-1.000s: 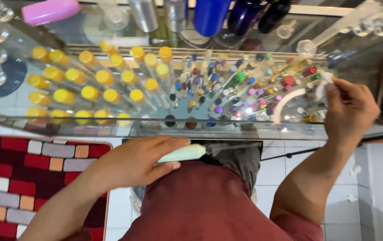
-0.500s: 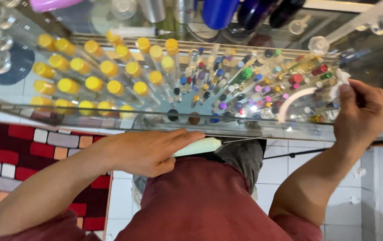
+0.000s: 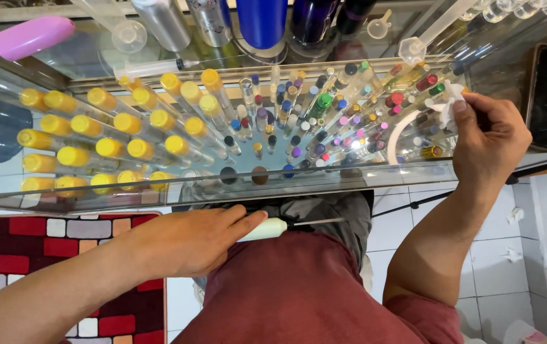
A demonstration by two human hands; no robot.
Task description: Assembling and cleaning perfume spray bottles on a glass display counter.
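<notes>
Glass counter (image 3: 159, 194) carries many small bottles; left hand (image 3: 187, 242) wraps a pale-handled thin tool (image 3: 273, 227), right hand (image 3: 487, 143) pinches a white tissue (image 3: 445, 105).

Shirt: dark red, soft cloth, short sleeves that end above the elbows.
Trousers: grey, seen just past the shirt's lower edge.
Left arm: bare from elbow to wrist, nothing worn on it.
Right arm: bare too, no watch, no band.
Left hand (image 3: 187, 242): bare, no ring, no glove.
Right hand (image 3: 487, 137): bare, no ring, short plain nails.
</notes>
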